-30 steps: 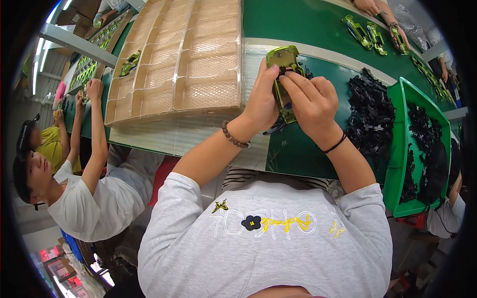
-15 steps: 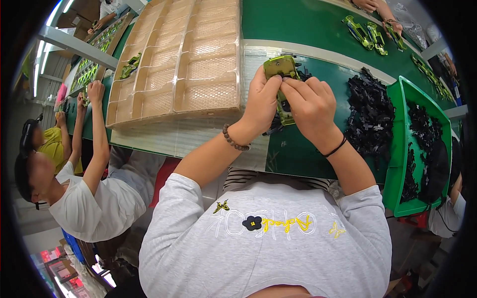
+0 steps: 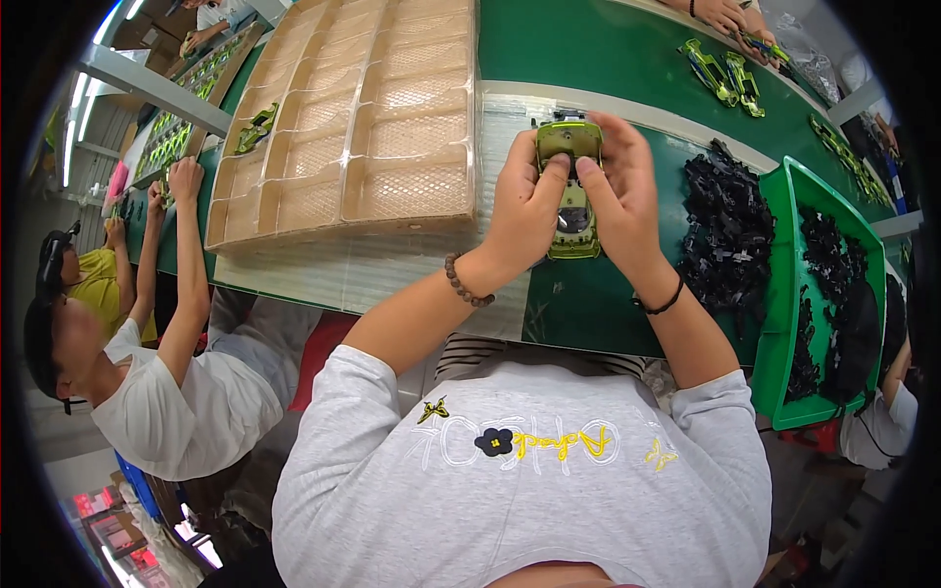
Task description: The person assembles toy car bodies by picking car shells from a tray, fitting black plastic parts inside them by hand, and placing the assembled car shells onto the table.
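Between my two hands is a green toy car body shell [image 3: 571, 201], held lengthwise over the table with its underside or inner face toward me. My left hand [image 3: 526, 201] grips its left side, thumb pressed on the inside. From the other side my right hand [image 3: 624, 196] holds it, thumb near the middle and fingers behind the right edge. A small black part [image 3: 569, 116] shows at the shell's far end; whether it is joined to the shell I cannot tell.
Left stands a large tan compartment tray [image 3: 407, 186] with one green shell [image 3: 257, 129] in it. A pile of black plastic parts [image 3: 727, 230] lies right, beside a green bin [image 3: 779, 294] holding more. Across the table a co-worker's hands [image 3: 723, 14] work near green shells [image 3: 720, 73]; others sit left.
The shell has turned upright and straighter in my hands. My right fingers have moved from its front face to its right edge, and both thumbs now rest on it.
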`<state>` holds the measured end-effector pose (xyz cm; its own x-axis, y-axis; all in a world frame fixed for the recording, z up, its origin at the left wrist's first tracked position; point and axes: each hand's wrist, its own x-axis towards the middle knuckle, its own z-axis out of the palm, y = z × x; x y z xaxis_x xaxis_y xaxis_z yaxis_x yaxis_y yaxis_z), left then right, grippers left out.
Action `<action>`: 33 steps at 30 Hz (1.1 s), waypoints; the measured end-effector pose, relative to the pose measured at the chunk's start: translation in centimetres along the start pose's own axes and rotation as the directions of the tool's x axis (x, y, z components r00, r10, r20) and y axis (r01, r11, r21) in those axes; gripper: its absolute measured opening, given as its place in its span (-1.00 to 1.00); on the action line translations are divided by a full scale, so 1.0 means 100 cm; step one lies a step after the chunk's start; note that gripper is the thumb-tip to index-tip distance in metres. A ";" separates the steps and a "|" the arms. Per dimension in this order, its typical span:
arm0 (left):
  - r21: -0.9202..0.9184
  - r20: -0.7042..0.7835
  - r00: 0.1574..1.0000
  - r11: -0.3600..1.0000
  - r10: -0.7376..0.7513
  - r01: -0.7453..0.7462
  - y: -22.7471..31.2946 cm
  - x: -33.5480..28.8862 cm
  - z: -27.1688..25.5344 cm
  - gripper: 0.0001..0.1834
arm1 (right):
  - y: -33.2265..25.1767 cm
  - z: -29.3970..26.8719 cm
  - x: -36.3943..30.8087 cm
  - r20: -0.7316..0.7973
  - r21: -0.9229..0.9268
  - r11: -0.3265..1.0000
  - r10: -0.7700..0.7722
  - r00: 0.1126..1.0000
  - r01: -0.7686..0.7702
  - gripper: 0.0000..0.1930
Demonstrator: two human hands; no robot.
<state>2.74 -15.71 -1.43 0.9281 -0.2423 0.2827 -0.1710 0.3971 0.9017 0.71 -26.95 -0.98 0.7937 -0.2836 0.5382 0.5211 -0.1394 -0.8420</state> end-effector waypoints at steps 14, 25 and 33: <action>0.222 0.064 0.997 0.974 0.030 -0.044 -0.001 -0.003 0.004 -0.81 | 0.005 0.007 -0.013 0.013 0.054 0.981 0.185 0.983 -0.186 -0.80; -0.306 -0.080 0.932 0.898 -0.355 0.316 0.012 0.019 -0.013 -0.76 | 0.010 -0.102 0.010 0.390 -0.739 0.643 0.167 0.905 0.200 -0.85; -0.469 0.207 0.816 0.678 -0.539 0.567 0.011 0.022 -0.015 -0.45 | 0.009 -0.113 0.017 0.683 -0.694 0.456 0.175 0.709 0.557 -0.79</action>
<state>5.07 -14.44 -0.29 0.7812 -0.5955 -0.1873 0.5650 0.5470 0.6177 -0.99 -38.24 -1.25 0.8682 0.4227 0.2600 0.4616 -0.8802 -0.1105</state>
